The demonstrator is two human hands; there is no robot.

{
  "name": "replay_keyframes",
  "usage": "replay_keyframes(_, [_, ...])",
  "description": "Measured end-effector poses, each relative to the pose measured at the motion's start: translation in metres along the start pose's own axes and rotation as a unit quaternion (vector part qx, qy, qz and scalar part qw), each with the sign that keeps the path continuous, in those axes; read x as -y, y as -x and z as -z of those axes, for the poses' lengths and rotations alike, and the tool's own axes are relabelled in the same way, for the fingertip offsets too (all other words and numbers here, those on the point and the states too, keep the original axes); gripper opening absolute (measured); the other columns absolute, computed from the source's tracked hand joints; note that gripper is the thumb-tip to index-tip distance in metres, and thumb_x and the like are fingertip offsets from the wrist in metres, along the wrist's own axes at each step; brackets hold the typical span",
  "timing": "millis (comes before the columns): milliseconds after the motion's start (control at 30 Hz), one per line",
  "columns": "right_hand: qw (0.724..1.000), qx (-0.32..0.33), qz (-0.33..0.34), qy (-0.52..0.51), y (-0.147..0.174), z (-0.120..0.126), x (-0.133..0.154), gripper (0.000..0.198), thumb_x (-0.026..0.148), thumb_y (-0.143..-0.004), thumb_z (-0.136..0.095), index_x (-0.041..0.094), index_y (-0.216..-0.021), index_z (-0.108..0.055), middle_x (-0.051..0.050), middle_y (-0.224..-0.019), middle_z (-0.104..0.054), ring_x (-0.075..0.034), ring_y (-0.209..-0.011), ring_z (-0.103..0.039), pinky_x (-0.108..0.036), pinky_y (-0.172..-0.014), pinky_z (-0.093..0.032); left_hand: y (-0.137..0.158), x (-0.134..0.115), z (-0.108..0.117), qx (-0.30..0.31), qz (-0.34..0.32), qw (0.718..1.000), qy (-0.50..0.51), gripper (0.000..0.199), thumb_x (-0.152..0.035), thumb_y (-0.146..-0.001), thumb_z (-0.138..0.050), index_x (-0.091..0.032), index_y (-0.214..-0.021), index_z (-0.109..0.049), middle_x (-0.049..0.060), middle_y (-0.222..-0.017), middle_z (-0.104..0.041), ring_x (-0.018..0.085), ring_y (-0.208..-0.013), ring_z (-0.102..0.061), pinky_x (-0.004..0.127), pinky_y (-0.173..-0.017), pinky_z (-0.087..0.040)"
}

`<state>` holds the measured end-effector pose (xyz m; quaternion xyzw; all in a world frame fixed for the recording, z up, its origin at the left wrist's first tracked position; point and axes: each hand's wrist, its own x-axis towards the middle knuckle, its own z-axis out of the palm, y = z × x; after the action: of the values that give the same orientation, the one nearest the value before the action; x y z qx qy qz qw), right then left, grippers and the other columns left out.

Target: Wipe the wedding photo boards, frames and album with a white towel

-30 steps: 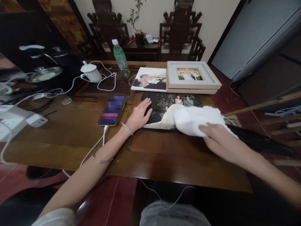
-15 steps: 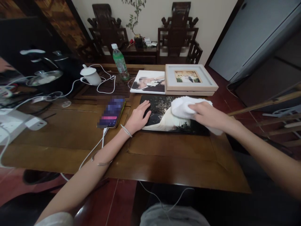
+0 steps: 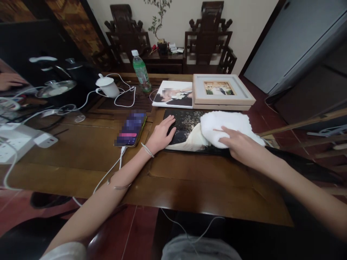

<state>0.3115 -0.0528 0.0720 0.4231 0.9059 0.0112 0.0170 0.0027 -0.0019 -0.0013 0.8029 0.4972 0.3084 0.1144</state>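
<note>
A dark photo panel [image 3: 187,126] with a pale dress pictured on it lies flat near the front of the wooden table [image 3: 189,173]. On its left edge rests my left hand [image 3: 162,135], fingers spread and holding nothing. My right hand [image 3: 241,146] grips a white cloth [image 3: 227,126], which is spread over the right part of the panel and hides much of it. The cloth's far right corner reaches past the panel's edge.
Behind the panel are a white photo panel [image 3: 175,94] and stacked picture frames [image 3: 222,97]. To the left lie a charging phone [image 3: 131,129], a lidded white cup [image 3: 107,86], a green-labelled bottle [image 3: 142,74], a power strip [image 3: 16,142] and loose cables. At far left another person's hand [image 3: 12,80] shows.
My right hand has drawn slightly down and to the right, and the bunched cloth has opened out flatter over the panel. My left hand stays on the panel's left edge.
</note>
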Motion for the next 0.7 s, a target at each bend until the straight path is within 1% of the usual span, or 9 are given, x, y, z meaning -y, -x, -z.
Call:
replay_keyframes(67, [1.0, 0.014, -0.006, -0.025, 0.02, 0.008, 0.016, 0.047, -0.007, -0.07, -0.039, 0.014, -0.1, -0.069, -0.024, -0.136, -0.056, -0.036, -0.117, -0.062, -0.048, -0.088, -0.054, 0.0, 0.0, 0.0, 0.0, -0.002, 1.0, -0.004, 0.043, -0.031, -0.097, -0.044, -0.009, -0.132, -0.056, 0.019, -0.148, -0.049, 0.028, -0.142, -0.042, 0.05, -0.116, -0.036])
replay_keyframes(133, [0.998, 0.027, -0.009, -0.05, 0.039, 0.015, 0.031, 0.046, -0.005, -0.072, -0.039, 0.016, -0.098, -0.07, -0.024, -0.133, -0.058, -0.036, -0.114, -0.064, -0.047, -0.086, -0.054, 0.0, 0.0, 0.0, -0.001, -0.004, 1.0, -0.006, 0.044, -0.031, -0.097, -0.044, -0.008, -0.132, -0.056, 0.02, -0.147, -0.05, 0.028, -0.141, -0.042, 0.05, -0.117, -0.036])
replay_keyframes(233, [0.996, 0.038, 0.005, -0.086, 0.058, 0.027, 0.046, 0.048, -0.005, -0.071, -0.037, 0.02, -0.097, -0.07, -0.018, -0.125, -0.064, -0.033, -0.113, -0.064, -0.044, -0.085, -0.052, 0.0, 0.001, 0.0, -0.004, -0.01, 1.0, -0.009, 0.043, -0.032, -0.097, -0.043, -0.009, -0.131, -0.056, 0.019, -0.146, -0.051, 0.028, -0.141, -0.043, 0.05, -0.117, -0.035])
replay_keyframes(300, [0.993, 0.054, 0.005, -0.101, 0.059, 0.034, 0.047, 0.048, -0.004, -0.069, -0.038, 0.022, -0.096, -0.068, -0.013, -0.109, -0.07, -0.028, -0.101, -0.068, -0.038, -0.08, -0.051, 0.0, 0.001, 0.0, -0.006, -0.015, 1.0, -0.012, 0.044, -0.032, -0.097, -0.043, -0.009, -0.131, -0.056, 0.019, -0.146, -0.052, 0.028, -0.14, -0.044, 0.05, -0.118, -0.034])
replay_keyframes(400, [0.993, 0.064, -0.007, -0.098, 0.043, 0.044, 0.036, 0.038, -0.003, -0.069, -0.04, 0.021, -0.087, -0.064, -0.006, -0.083, -0.068, -0.022, -0.08, -0.065, -0.031, -0.07, -0.045, 0.0, 0.002, 0.0, -0.005, -0.021, 1.0, -0.015, 0.045, -0.033, -0.097, -0.043, -0.007, -0.131, -0.057, 0.02, -0.145, -0.052, 0.028, -0.14, -0.044, 0.048, -0.118, -0.034])
replay_keyframes(467, [0.995, 0.054, -0.003, -0.089, 0.022, 0.047, 0.022, 0.031, -0.002, -0.068, -0.04, 0.021, -0.079, -0.058, -0.004, -0.073, -0.063, -0.02, -0.073, -0.061, -0.029, -0.066, -0.04, 0.0, 0.001, 0.001, -0.005, -0.02, 1.0, -0.013, 0.045, -0.033, -0.097, -0.043, -0.006, -0.131, -0.057, 0.02, -0.145, -0.052, 0.028, -0.14, -0.044, 0.047, -0.119, -0.034])
replay_keyframes(600, [0.997, 0.037, 0.001, -0.062, -0.028, 0.046, -0.01, 0.023, 0.0, -0.065, -0.041, 0.021, -0.069, -0.046, -0.002, -0.066, -0.053, -0.018, -0.067, -0.052, -0.029, -0.064, -0.033, 0.0, 0.001, 0.001, -0.005, -0.017, 1.0, -0.005, 0.044, -0.033, -0.097, -0.044, -0.008, -0.131, -0.056, 0.02, -0.145, -0.052, 0.028, -0.14, -0.044, 0.049, -0.119, -0.033])
replay_keyframes(700, [0.999, 0.016, -0.019, -0.03, -0.057, 0.038, -0.028, 0.023, 0.0, -0.067, -0.041, 0.021, -0.073, -0.048, -0.004, -0.07, -0.056, -0.021, -0.072, -0.054, -0.031, -0.065, -0.032, 0.0, 0.0, 0.001, -0.004, -0.014, 1.0, -0.001, 0.044, -0.032, -0.097, -0.044, -0.008, -0.131, -0.056, 0.02, -0.146, -0.051, 0.028, -0.141, -0.043, 0.049, -0.118, -0.034])
